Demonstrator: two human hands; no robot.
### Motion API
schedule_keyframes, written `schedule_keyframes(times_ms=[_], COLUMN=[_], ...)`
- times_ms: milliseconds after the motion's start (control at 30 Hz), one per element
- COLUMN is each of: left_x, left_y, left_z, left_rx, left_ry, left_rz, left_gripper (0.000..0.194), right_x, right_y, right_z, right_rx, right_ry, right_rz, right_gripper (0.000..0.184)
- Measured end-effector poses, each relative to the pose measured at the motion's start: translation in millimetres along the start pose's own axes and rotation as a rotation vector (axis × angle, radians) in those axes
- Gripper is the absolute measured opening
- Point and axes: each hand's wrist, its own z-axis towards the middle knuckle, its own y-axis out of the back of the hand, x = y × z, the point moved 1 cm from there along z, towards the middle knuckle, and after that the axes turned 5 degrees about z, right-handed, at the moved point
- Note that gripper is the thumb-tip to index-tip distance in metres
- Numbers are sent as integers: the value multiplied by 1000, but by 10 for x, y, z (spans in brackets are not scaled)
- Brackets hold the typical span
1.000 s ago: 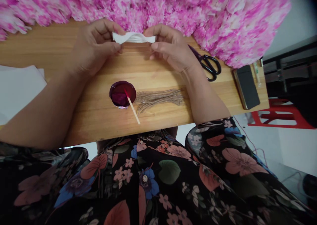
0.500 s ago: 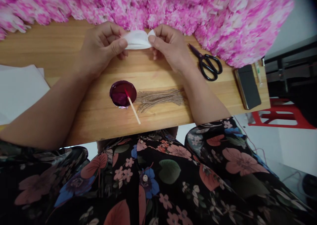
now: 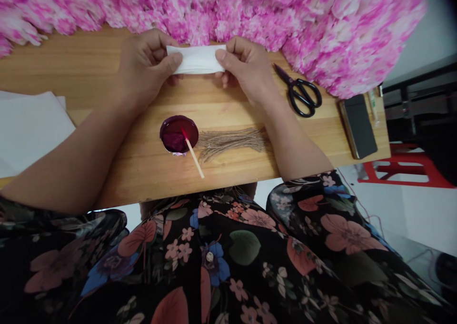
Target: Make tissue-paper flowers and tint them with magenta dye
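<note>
Between my two hands, above the far part of the table, a folded strip of white paper (image 3: 198, 60) is stretched flat. My left hand (image 3: 150, 60) pinches its left end, thumb on top. The right end is pinched the same way by my right hand (image 3: 244, 64). Nearer to me sits a small round dish of dark red liquid (image 3: 174, 141), a thin wooden stick (image 3: 194, 159) leaning in it with a red-wet tip. Beside the dish lies a bundle of brown twine pieces (image 3: 233, 141), close to my right forearm.
Black-handled scissors (image 3: 303, 93) lie right of my right hand, and a dark phone (image 3: 358, 126) is near the right edge. White sheets (image 3: 30, 129) lie at the left. Pink and white artificial flowers (image 3: 214, 10) line the back of the wooden table (image 3: 71, 72).
The white paper was bowed and curled at its right end; now it is pulled straight and flat. My left fingers have shifted slightly at its left end.
</note>
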Motion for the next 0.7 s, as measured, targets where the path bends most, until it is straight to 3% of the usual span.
schedule_keyframes(times_ms=[233, 467, 700], left_x=[-174, -177, -209], left_y=[-37, -58, -97], left_z=[-15, -27, -16], left_rx=[19, -12, -103], left_ry=[-3, 9, 56], left_rz=[-108, -51, -83], left_gripper=[38, 19, 25], right_x=[-39, -19, -5], right_y=[52, 62, 83], right_z=[59, 54, 54], right_rx=[30, 59, 96], right_ry=[-13, -52, -52], right_rz=[172, 272, 250], right_gripper=[18, 10, 14])
